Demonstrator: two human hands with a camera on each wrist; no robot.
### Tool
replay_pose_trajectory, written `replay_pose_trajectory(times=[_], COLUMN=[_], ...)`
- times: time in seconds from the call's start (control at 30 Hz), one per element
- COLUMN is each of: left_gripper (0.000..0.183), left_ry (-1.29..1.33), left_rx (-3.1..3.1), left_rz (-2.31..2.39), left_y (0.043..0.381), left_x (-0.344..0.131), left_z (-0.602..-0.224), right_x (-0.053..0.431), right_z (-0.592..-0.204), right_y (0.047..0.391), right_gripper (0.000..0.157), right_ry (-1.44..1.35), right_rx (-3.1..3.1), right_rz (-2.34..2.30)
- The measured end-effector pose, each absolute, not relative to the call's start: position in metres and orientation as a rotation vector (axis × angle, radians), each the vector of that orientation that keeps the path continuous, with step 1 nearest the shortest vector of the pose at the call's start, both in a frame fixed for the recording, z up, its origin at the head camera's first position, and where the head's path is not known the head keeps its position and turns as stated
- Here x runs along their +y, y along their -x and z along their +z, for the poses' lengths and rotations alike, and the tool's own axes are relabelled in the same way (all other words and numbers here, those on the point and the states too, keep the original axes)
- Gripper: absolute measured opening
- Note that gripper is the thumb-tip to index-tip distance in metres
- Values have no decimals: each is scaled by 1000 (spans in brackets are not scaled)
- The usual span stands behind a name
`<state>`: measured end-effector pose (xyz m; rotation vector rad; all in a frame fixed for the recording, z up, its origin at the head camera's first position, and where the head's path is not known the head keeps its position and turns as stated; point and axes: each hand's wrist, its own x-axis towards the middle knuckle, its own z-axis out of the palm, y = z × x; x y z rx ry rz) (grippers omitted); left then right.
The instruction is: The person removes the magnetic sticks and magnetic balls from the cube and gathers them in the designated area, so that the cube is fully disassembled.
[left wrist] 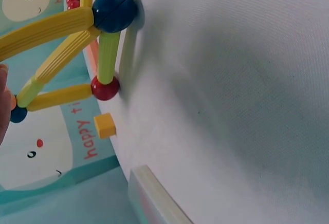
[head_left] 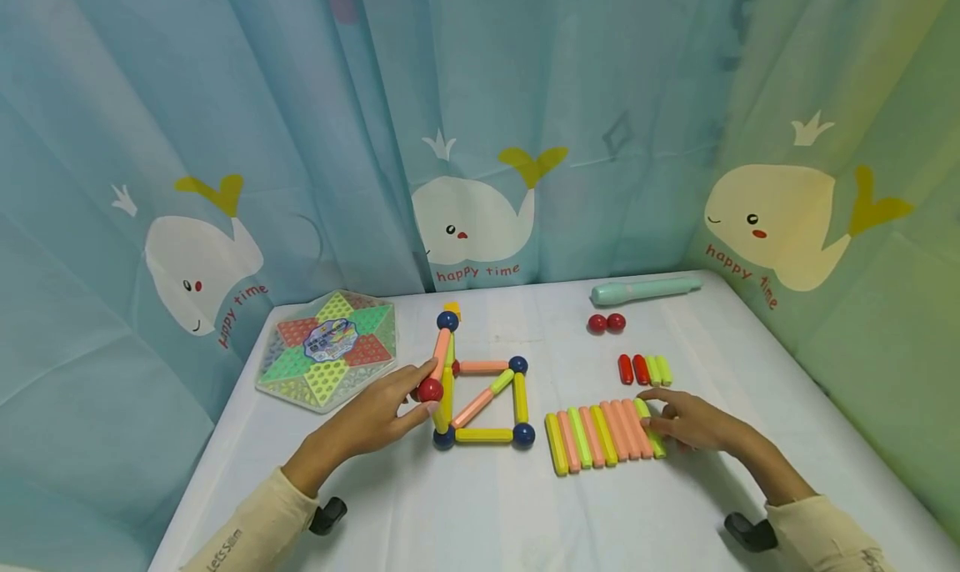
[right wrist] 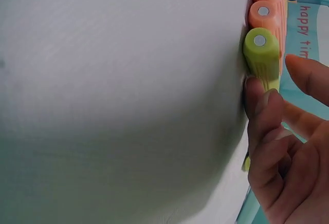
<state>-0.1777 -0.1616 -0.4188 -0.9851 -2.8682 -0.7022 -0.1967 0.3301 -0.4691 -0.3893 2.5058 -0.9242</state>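
My left hand (head_left: 390,409) grips a frame built of magnetic sticks at its near left corner, fingers about a peach stick (head_left: 442,351) and a red ball (head_left: 431,389). Yellow sticks (head_left: 483,435) and dark blue balls (head_left: 523,435) form a square to the right, crossed by a peach and light green diagonal. In the left wrist view a blue ball (left wrist: 115,11) joins several sticks. At the right end of a row of loose sticks, my right hand (head_left: 693,422) has its fingertips against a light green stick (right wrist: 261,49), the thumb raised slightly apart from it.
Beyond the row lie short red and green sticks (head_left: 641,369), two red balls (head_left: 607,323) and a mint-green tube (head_left: 645,290). A hexagonal star-patterned box (head_left: 330,351) is at the left, a yellow block (left wrist: 105,126) behind the frame. Curtains (head_left: 480,97) border the white table (head_left: 480,514).
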Motion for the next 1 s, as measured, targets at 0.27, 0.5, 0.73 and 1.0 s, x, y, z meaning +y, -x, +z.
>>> replay_pose_trajectory(times=[0.27, 0.5, 0.73, 1.0], left_gripper=[64, 43, 43, 45], left_ry=[987, 917, 1087, 1388], left_rx=[-2871, -2797, -2795, -2862], left_rz=[-755, -832, -672, -501], left_y=[182, 207, 258, 292], left_x=[-169, -181, -173, -155], left_z=[-411, -391, -388, -386], right_x=[334, 343, 343, 326], right_z=[-471, -470, -462, -449], right_y=[193, 191, 188, 179], right_gripper=[62, 58, 55, 56], right_ry=[403, 492, 512, 482], right_rx=[2477, 2500, 2552, 2544], right_rz=[-992, -1081, -1134, -1152])
